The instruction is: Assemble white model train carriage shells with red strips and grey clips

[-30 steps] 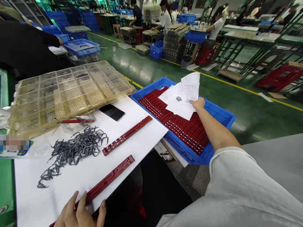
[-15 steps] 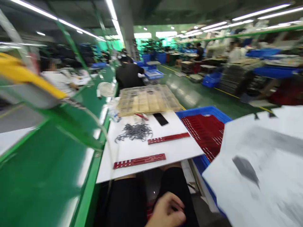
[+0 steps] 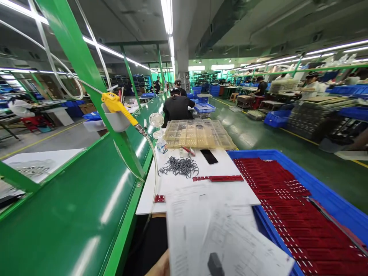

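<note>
White printed paper sheets (image 3: 189, 230), overlapping and somewhat blurred, are held up in front of the board over my lap. A dark grey patch shows on their lower part. My left hand (image 3: 161, 265) is at their lower left edge, its fingers hidden behind the paper. My right hand is out of sight. Behind the sheets, a red strip with white marks (image 3: 227, 178) lies on the white board (image 3: 149, 188); the end of another red strip (image 3: 159, 198) shows at the left. A pile of small dark grey bent pieces (image 3: 182, 166) lies farther back.
A blue bin (image 3: 253, 154) on the right holds many red strips. A phone (image 3: 209, 156), a compartment tray (image 3: 198, 134) and a small fan (image 3: 156, 120) stand around the board's far end. Left are a green conveyor (image 3: 86, 214) and a yellow air gun (image 3: 119, 107) in a holder.
The paper sheets have moved from the far right to the middle, over the board's front and one red strip. My view has risen and turned. My left hand has moved behind the paper's edge.
</note>
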The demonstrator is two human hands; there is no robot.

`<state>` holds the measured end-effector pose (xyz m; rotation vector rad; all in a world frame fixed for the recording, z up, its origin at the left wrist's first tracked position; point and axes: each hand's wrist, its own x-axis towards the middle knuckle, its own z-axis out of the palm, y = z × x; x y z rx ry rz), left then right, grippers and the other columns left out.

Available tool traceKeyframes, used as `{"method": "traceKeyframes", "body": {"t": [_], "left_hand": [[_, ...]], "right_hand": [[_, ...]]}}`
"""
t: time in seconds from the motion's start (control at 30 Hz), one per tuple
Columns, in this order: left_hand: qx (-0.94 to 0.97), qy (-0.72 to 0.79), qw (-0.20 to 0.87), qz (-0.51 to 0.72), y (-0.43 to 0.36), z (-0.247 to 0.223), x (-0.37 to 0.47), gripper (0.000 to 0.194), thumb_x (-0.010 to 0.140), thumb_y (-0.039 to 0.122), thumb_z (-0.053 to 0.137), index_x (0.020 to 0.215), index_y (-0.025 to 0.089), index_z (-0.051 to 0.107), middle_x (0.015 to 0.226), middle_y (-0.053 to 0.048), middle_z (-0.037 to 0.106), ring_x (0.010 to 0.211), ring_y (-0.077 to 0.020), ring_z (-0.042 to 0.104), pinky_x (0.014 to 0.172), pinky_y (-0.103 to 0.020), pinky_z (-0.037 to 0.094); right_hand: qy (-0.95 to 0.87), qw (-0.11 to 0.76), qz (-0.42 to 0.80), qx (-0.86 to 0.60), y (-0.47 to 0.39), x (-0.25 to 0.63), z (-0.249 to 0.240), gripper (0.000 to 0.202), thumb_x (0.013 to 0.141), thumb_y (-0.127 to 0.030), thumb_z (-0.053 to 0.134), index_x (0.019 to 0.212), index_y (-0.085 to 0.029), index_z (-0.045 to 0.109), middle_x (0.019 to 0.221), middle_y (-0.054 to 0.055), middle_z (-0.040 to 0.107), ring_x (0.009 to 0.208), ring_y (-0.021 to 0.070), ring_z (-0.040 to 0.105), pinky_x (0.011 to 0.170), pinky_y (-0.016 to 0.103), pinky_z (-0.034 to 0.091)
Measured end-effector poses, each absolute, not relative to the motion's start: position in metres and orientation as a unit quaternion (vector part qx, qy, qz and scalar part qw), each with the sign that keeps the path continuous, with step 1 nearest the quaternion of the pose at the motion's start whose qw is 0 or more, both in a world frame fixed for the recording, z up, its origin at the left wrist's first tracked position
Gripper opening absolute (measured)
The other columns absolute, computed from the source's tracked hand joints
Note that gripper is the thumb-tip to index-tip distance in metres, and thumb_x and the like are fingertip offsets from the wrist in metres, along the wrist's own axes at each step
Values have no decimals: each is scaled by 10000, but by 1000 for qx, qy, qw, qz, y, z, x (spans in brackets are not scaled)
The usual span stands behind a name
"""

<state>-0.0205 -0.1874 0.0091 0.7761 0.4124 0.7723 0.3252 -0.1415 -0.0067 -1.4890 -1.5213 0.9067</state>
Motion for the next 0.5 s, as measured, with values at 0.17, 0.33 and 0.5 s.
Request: {"method": "traceKeyframes", "body": {"t": [0.17,0.33,0.5], "left_hand": [[276,319,818,391,-200,19,-36,835,718,588,1003,1404,184,750,1367,-199,797,1364,-505,696,1211,-653,485],[184,503,744,399,-205,17,-12,660,734,460,1001,1281,172,770,1323,-195,817,1289,-455,745,1173,-594,545],[196,548,741,334,-219,-1,18,523,699,346,1017,1144,166,809,1344,-185,814,1334,-456,716,1160,-541,564]], "right_hand": [[-530,349,485,-602,-215,309,-42,582,617,-720,923,1077,-363,905,1147,119,871,1118,445,824,876,541,718],[-443,350,532,-631,-238,306,-37,792,661,-712,927,1251,-191,835,1295,194,828,1220,448,788,1110,610,624],[-406,346,486,-692,-255,342,-20,715,728,-697,904,1224,-189,814,1291,194,829,1190,430,788,1098,603,619]]}}
